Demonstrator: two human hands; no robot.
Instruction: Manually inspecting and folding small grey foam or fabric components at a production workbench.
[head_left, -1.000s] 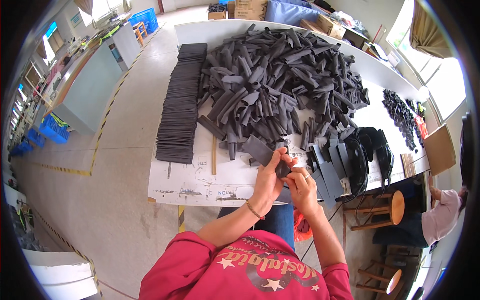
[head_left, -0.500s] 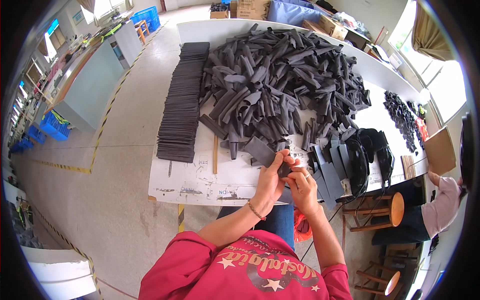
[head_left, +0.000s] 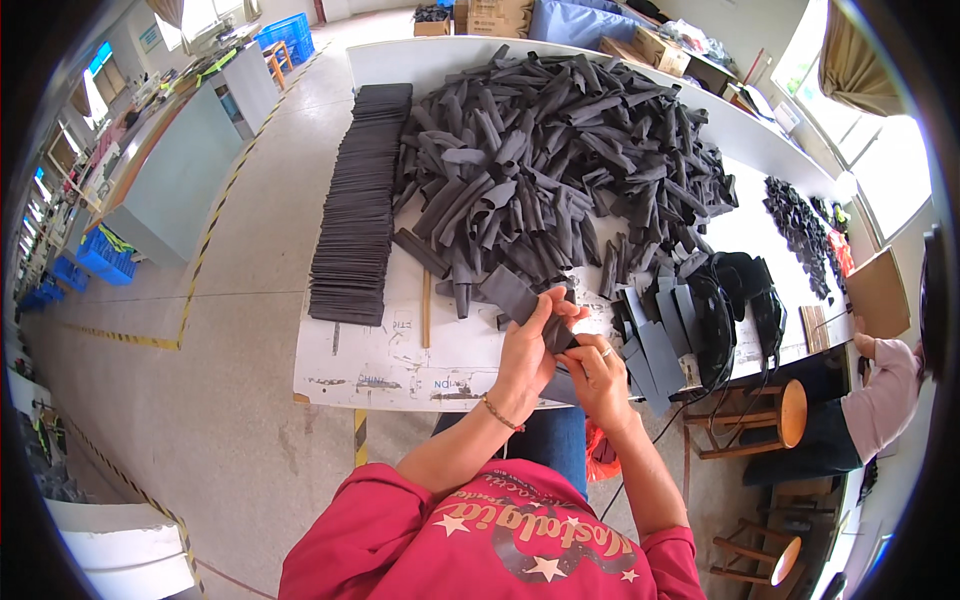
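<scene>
Over the table's near edge, my left hand (head_left: 532,345) is closed on a flat dark grey fabric strip (head_left: 510,294), which sticks out past the thumb to the upper left. Close beside it, my right hand (head_left: 598,378) pinches the strip's dark lower part between thumb and fingers. Fingers partly hide how the fabric is folded there. Just beyond both hands rises a big loose heap of curled dark grey fabric pieces (head_left: 560,150). A long, neat row of flat folded pieces (head_left: 360,205) lines the table's left side.
Right of my hands lie flat grey strips (head_left: 652,350) beside black equipment with cables (head_left: 722,320). A thin wooden stick (head_left: 427,310) lies on the white table (head_left: 330,375). Wooden stools (head_left: 790,413) and another person (head_left: 880,410) are at the right.
My hands have shifted slightly, and the fingers of the left hand have moved on the fabric. More of the dark part between my hands shows now. The view has moved a little.
</scene>
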